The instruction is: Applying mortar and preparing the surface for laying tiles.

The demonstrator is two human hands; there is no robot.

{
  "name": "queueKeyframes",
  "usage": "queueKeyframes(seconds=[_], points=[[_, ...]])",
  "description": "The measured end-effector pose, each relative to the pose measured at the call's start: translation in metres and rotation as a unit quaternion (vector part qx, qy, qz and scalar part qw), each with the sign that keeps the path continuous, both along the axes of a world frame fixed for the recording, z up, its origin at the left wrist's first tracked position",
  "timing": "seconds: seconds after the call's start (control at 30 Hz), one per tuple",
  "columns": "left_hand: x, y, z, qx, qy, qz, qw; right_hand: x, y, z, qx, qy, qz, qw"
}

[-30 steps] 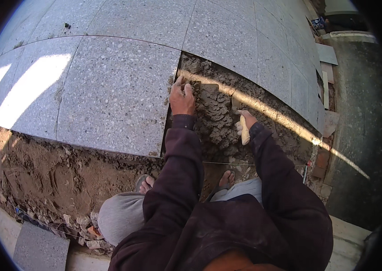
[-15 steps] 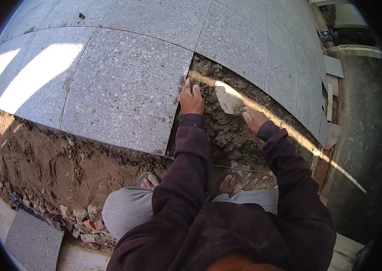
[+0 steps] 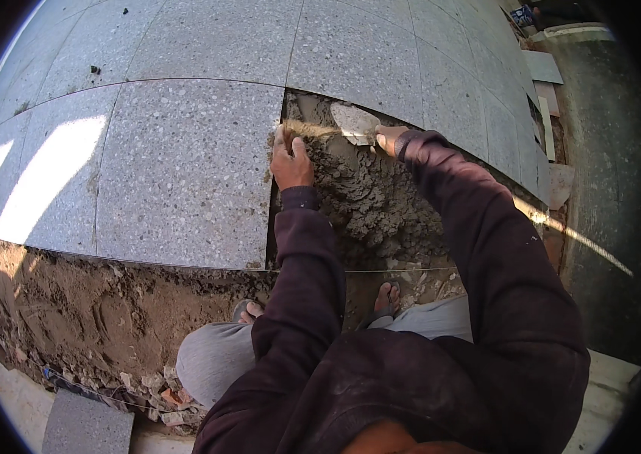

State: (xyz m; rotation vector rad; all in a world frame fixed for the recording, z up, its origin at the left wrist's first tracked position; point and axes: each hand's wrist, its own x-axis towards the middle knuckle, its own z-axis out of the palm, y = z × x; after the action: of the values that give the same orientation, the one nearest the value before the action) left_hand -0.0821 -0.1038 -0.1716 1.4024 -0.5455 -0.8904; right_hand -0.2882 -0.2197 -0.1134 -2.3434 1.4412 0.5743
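Note:
A bed of wet grey-brown mortar [image 3: 369,200] fills the gap beside a large speckled grey floor tile [image 3: 191,166]. My right hand [image 3: 391,140] is closed round the handle of a trowel [image 3: 354,123]. The trowel's pale, mortar-smeared blade lies flat over the far part of the bed, close to the edge of the tiles behind. At the speckled tile's right edge rests my left hand [image 3: 291,163], thumb and forefinger apart, with nothing visible in it. Its fingertips reach the seam between tile and mortar.
More laid tiles [image 3: 358,49] spread beyond the gap. A taut string [image 3: 403,269] runs along the near edge. Nearer are bare soil [image 3: 108,303], broken brick and stone [image 3: 173,397], and a loose tile [image 3: 87,425]. Tile offcuts [image 3: 544,68] lie at the right.
The trowel and my right hand have moved farther away and left across the mortar, and the blade has turned. My left hand stays by the tile edge. The whole view has shifted.

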Motion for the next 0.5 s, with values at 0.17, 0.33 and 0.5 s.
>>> queueKeyframes(seconds=[0.17,0.33,0.5], points=[[-0.017,0.006,0.014,-0.030,-0.048,-0.034,0.998,-0.081,0.021,-0.009,0.076,0.039,-0.285,0.955],[-0.019,0.022,0.024,-0.007,-0.119,-0.050,0.992,-0.141,0.072,0.017,0.073,0.068,-0.325,0.940],[-0.031,0.028,0.026,-0.017,-0.105,-0.084,0.991,-0.163,0.134,0.069,0.112,0.063,-0.409,0.903]])
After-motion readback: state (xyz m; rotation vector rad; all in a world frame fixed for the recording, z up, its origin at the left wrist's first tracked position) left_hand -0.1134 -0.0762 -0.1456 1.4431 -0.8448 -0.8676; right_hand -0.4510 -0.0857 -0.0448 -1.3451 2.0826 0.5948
